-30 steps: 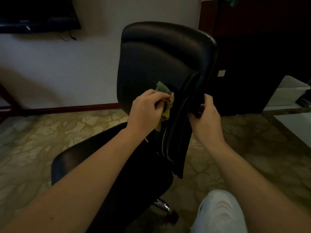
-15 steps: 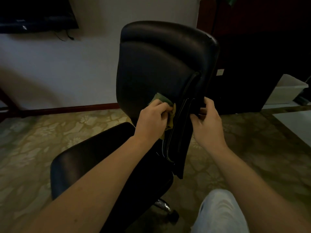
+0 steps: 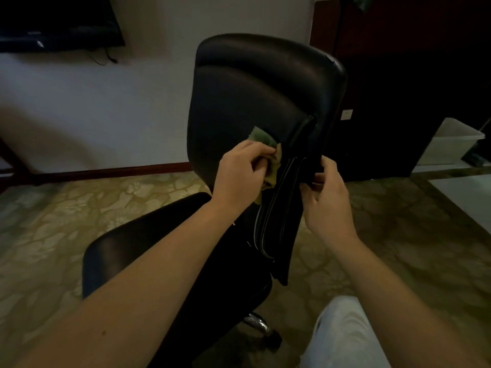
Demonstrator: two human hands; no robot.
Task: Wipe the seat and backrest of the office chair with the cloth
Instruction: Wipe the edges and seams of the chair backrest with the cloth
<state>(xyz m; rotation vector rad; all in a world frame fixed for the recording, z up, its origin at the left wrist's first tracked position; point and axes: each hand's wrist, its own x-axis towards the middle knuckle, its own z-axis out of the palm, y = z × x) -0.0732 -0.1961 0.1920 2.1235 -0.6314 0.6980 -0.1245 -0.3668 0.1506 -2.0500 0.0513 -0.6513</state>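
A black leather office chair stands in front of me, its backrest (image 3: 255, 96) upright and its seat (image 3: 138, 243) low at the left. My left hand (image 3: 239, 171) is shut on a green cloth (image 3: 263, 139) and presses it on the lower right part of the backrest. My right hand (image 3: 324, 195) grips the backrest's right side edge (image 3: 305, 144), next to a dark ribbed panel (image 3: 276, 227) that hangs down the chair's side. My forearms hide part of the seat.
Patterned carpet (image 3: 79, 216) covers the floor around the chair. A white wall with a red skirting board (image 3: 111, 172) is behind. A dark screen (image 3: 58, 22) hangs top left, a dark cabinet (image 3: 398, 102) and a white bin (image 3: 451, 142) stand right. My knee (image 3: 342, 333) is bottom right.
My left hand slid the cloth down the backrest, then back up to about where it was. My right hand kept its grip on the side edge.
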